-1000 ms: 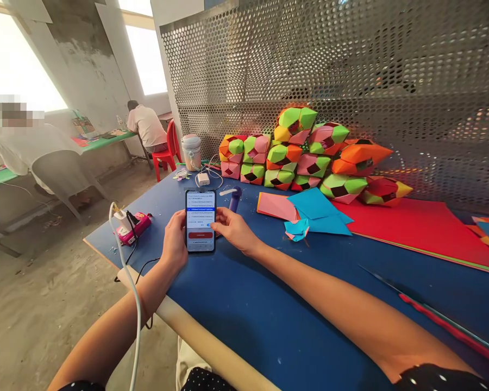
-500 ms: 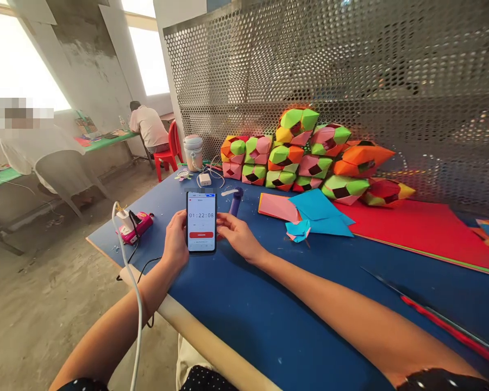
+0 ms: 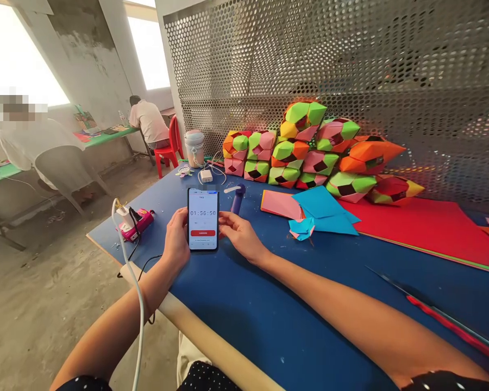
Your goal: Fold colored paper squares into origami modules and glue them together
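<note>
Left grip [image 3: 176, 239]: closed on phone [image 3: 202, 221], showing big numbers | right grip [image 3: 243, 238]: at phone's edge, can't tell if pinching | just past: purple stick [image 3: 237, 201]

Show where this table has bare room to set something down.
The blue table is bare between the left forearm and right forearm, and beyond the latter to the red sheets, short of the red-handled tool. Crowded: around the pink power strip and folded paper shapes.
</note>
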Demonstrator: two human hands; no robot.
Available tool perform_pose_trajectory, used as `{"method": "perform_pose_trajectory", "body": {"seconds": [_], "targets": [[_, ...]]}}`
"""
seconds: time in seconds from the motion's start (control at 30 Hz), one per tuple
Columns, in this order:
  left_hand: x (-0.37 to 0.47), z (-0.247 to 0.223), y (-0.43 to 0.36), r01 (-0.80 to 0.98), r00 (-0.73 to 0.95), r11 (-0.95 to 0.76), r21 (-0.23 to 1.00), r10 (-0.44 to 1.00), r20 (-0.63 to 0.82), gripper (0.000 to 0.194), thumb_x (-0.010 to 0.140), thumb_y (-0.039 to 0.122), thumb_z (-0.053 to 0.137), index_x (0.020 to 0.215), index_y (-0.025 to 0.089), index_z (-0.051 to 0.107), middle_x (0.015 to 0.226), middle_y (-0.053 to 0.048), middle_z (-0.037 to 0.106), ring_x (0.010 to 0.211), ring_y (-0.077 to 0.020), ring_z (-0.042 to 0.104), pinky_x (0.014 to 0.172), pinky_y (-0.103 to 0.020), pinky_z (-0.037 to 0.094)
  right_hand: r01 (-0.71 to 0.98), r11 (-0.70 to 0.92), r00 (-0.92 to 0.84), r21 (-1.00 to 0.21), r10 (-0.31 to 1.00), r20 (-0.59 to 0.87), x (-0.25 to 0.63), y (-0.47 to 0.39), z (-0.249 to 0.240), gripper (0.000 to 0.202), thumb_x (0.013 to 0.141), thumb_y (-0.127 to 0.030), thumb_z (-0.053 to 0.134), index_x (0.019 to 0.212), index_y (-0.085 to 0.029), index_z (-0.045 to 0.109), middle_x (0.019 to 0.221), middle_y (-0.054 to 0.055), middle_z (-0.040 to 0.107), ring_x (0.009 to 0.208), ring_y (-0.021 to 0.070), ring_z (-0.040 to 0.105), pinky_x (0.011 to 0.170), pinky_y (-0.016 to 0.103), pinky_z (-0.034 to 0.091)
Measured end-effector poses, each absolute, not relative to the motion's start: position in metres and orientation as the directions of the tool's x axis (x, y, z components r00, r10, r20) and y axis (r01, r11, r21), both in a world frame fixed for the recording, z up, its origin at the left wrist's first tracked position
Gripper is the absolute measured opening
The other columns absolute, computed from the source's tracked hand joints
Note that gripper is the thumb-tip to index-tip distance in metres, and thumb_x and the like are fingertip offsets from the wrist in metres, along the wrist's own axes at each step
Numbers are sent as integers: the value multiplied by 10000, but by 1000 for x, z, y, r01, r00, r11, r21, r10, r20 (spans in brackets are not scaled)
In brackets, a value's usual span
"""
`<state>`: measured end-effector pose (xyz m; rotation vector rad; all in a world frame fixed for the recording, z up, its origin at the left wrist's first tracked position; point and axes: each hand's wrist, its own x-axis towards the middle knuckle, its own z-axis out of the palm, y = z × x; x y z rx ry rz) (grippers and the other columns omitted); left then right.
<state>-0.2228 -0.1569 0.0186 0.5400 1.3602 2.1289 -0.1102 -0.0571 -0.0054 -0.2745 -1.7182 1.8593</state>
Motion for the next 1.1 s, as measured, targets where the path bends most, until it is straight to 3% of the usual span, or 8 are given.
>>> {"method": "perform_pose_trajectory", "body": {"seconds": [0.73, 1.1], "targets": [[-217, 22, -157, -281, -761, -345, 896, 648, 11, 197, 710, 325, 611, 816, 160, 627, 769, -2, 644, 733, -150, 604, 653, -243, 446, -259, 49, -797, -965, 554, 242, -107, -60, -4, 304, 804, -374, 542, 1055, -205, 568, 939, 33, 652, 820, 164, 602, 675, 284, 497], [-216, 22, -157, -265, -765, -340, 902, 644, 18, 162, 718, 314, 601, 781, 165, 613, 736, 3, 633, 741, -160, 603, 660, -251, 445, -256, 48, -796, -965, 557, 238, -107, -58, -6, 286, 819, -375, 529, 1042, -200, 566, 941, 36, 652, 802, 163, 602, 651, 281, 489]]}}
